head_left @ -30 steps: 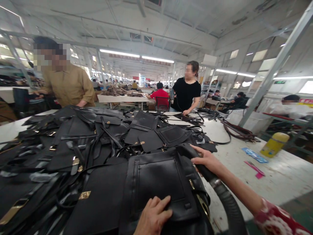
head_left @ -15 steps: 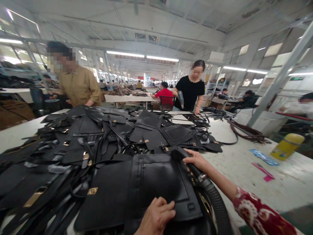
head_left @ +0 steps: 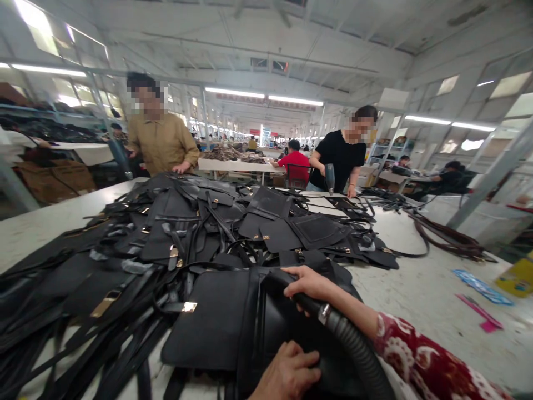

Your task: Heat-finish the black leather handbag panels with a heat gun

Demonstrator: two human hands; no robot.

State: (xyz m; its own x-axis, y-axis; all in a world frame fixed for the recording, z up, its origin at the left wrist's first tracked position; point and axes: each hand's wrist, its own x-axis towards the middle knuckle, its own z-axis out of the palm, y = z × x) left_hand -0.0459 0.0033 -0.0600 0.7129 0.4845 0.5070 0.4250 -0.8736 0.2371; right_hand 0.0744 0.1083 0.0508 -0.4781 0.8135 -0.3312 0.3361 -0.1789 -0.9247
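Observation:
A black bag (head_left: pixel 208 328) with a gold clasp lies flat at the near edge of the table, its flap spread to the left. My right hand (head_left: pixel 310 286) is wrapped round the black nozzle of a ribbed hose (head_left: pixel 353 339), whose tip rests over the upper part of the bag. Lower down, my left hand (head_left: pixel 289 372) presses on the bag's front with bent fingers, some of them slightly apart. The hose curves down past the bag's right side and hides part of it.
Black bags and straps (head_left: pixel 166 205) are heaped across the white table (head_left: pixel 420 289). A yellow container (head_left: pixel 516 278), blue packet (head_left: pixel 483 286) and pink tool (head_left: pixel 481 314) lie right. Across the table, a person in tan (head_left: pixel 160 141) and one in black (head_left: pixel 339 158) hold heat guns.
My right hand and the nozzle have moved left across the bag. The view has turned left, so the table items sit farther right. The black-clad person's tool now points down nearer the table.

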